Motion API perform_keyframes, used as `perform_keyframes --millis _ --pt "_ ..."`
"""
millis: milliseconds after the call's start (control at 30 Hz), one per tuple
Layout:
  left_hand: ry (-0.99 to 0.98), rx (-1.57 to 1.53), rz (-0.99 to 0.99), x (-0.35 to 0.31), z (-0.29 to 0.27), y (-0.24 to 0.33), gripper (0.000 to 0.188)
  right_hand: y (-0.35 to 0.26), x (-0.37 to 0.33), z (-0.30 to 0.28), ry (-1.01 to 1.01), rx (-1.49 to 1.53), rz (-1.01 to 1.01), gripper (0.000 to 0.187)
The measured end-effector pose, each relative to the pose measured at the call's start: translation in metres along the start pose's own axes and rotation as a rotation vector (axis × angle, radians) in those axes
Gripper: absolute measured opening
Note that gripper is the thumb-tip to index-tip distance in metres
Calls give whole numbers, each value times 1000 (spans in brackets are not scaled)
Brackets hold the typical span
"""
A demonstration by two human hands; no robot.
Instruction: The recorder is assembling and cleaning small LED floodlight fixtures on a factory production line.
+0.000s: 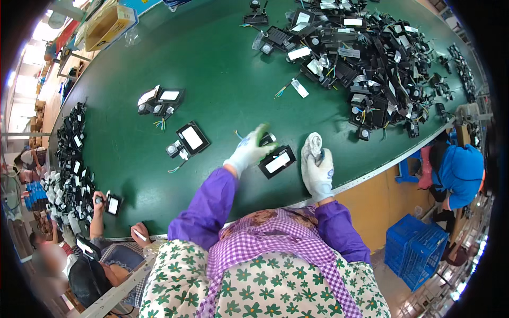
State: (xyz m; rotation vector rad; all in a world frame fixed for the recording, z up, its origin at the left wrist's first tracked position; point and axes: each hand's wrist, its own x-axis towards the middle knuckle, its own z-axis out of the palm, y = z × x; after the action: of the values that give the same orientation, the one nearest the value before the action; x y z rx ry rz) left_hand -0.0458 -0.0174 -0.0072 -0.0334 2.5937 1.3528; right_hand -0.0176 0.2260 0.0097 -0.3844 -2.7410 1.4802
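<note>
My left hand (252, 147), in a white glove with green fingertips, has its thumb and fingers apart around the sensor end (269, 139) of a small black floodlight (277, 162). Whether the fingertips touch it I cannot tell. The floodlight lies flat with a white rectangle facing up, its coloured wires poking out beyond the hand. To its right, close to the table's near edge, my gloved right hand (319, 174) is closed on a bunched white cloth (314, 144). Left of my left hand lies another floodlight (192, 138) with its sensor and wires.
A large heap of black floodlights (366, 63) covers the green table's (212, 63) far right. Two more floodlights (163, 98) lie at left. Another heap (71, 159) lines the left edge, where a co-worker's hand (99, 200) holds a part. A blue crate (413, 249) stands at lower right.
</note>
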Motion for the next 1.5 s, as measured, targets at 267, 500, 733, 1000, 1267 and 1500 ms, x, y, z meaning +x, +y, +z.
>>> perform_keyframes --millis 267,500,733,1000,1267,1500 --pt "-17 296 402 -37 1 74 44 7 6 -10 134 360 15 40" --pt "-176 562 598 -97 44 50 37 -48 8 -9 -232 -221 -144 35" --pt "117 512 695 -77 49 -2 41 -26 8 8 -59 -125 -148 27" --pt "-118 486 296 -94 61 -1 50 -18 13 62 -166 -757 -552 28" --pt "66 542 566 -138 54 -37 59 -15 24 71 -202 -737 -453 30" --pt "-382 775 413 -99 36 -1 47 -10 36 21 -257 -201 -81 34"
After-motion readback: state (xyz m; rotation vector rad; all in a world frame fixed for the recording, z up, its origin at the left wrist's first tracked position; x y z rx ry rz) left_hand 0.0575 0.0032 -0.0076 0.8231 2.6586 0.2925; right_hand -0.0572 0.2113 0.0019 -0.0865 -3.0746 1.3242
